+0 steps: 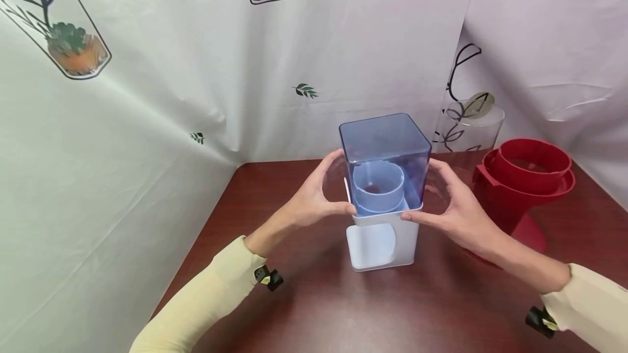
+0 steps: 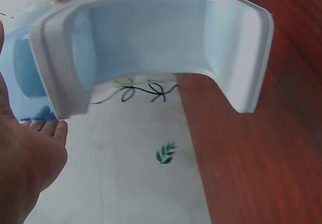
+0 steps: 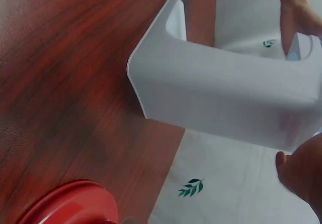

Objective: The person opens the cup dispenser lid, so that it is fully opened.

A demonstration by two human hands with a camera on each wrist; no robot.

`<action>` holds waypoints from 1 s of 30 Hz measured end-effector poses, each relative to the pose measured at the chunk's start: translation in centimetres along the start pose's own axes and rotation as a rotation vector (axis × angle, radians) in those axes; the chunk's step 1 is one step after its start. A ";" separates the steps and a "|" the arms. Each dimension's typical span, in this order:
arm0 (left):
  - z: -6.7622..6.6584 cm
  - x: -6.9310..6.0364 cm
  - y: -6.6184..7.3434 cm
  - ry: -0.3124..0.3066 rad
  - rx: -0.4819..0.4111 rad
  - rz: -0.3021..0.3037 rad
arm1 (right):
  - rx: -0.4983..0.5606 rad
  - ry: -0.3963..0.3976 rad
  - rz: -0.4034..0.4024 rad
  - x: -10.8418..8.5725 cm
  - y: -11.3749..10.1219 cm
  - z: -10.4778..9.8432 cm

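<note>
A see-through blue square container [image 1: 387,143] sits on an upright white stand [image 1: 406,238], with a round blue collar [image 1: 378,187] inside it. My left hand [image 1: 314,198] grips the container's left side, thumb at the lower front edge. On the opposite side my right hand [image 1: 463,214] holds it the same way, its other fingers partly hidden behind. The left wrist view catches the stand's curved hollow [image 2: 148,38]. In the right wrist view the stand's smooth side wall [image 3: 216,90] shows. Whether its foot touches the table cannot be told.
A red funnel-shaped part [image 1: 530,178] stands on the dark red-brown table [image 1: 304,293], close to my right forearm. Behind it is a clear cylinder [image 1: 473,129]. A white patterned sheet [image 1: 206,70] hangs behind and to the left.
</note>
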State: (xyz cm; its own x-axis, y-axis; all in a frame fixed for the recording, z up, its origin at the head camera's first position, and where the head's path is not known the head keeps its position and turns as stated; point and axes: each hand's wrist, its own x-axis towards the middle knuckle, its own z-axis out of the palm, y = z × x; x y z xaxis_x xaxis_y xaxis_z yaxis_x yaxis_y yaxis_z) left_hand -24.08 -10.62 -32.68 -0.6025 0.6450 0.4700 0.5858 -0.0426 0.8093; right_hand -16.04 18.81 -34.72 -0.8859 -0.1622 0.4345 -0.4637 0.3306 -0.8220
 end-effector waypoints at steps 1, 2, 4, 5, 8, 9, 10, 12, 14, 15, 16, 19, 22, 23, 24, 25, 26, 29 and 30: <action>0.0 0.2 0.2 0.008 -0.008 0.016 | 0.000 -0.021 0.012 0.2 0.1 0.0; 0.1 0.3 0.5 0.014 -0.014 0.030 | -0.003 -0.040 0.024 0.3 0.2 0.1; 0.2 0.7 1.0 0.034 -0.018 0.051 | -0.002 -0.075 0.044 0.7 0.3 0.2; 0.3 0.9 1.3 0.046 -0.017 0.056 | -0.001 -0.089 0.051 0.9 0.4 0.3; 0.4 1.5 2.3 0.087 -0.008 0.070 | 0.004 -0.121 0.048 1.5 0.6 0.6; 0.4 1.7 2.6 0.100 -0.004 0.071 | 0.015 -0.132 0.041 1.8 0.7 0.7; 0.4 1.9 2.9 0.114 0.004 0.068 | 0.027 -0.144 0.035 2.0 0.8 0.8; 0.5 2.3 3.4 0.137 0.019 0.066 | 0.055 -0.170 0.031 2.5 1.1 0.9; 0.6 2.6 3.8 0.156 0.032 0.059 | 0.084 -0.196 0.022 2.9 1.3 1.0; 0.6 2.7 4.0 0.163 0.030 0.060 | 0.096 -0.206 0.018 3.0 1.5 1.0; 0.7 2.8 4.1 0.169 0.031 0.058 | 0.101 -0.214 0.018 3.1 1.6 1.1; 1.1 3.0 4.4 0.184 0.023 0.056 | 0.122 -0.228 0.002 3.3 1.8 1.2; 1.4 3.2 4.6 0.202 0.017 0.046 | 0.132 -0.229 -0.005 3.4 1.8 1.3; 1.5 3.3 4.7 0.208 0.017 0.037 | 0.141 -0.232 -0.006 3.4 1.8 1.3; 1.5 3.3 4.7 0.213 0.018 0.025 | 0.146 -0.232 -0.006 3.4 1.8 1.3; 1.6 3.3 4.8 0.218 0.021 0.013 | 0.146 -0.231 -0.003 3.4 1.8 1.4; 1.6 3.3 4.8 0.222 0.027 -0.002 | 0.152 -0.232 0.000 3.4 1.8 1.4; 1.6 3.2 4.9 0.223 0.040 -0.037 | 0.153 -0.228 0.012 3.3 1.8 1.5; 1.6 3.2 4.9 0.224 0.047 -0.044 | 0.152 -0.225 0.015 3.3 1.8 1.5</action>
State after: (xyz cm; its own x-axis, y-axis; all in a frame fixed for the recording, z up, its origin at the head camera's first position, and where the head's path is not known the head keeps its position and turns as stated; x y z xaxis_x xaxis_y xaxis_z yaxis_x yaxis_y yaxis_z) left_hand -22.29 -7.54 -27.78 -0.7303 0.4599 0.5051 0.5774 0.0206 0.8162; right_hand -19.83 17.49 -35.27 -0.8650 -0.3662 0.3431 -0.4315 0.1938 -0.8810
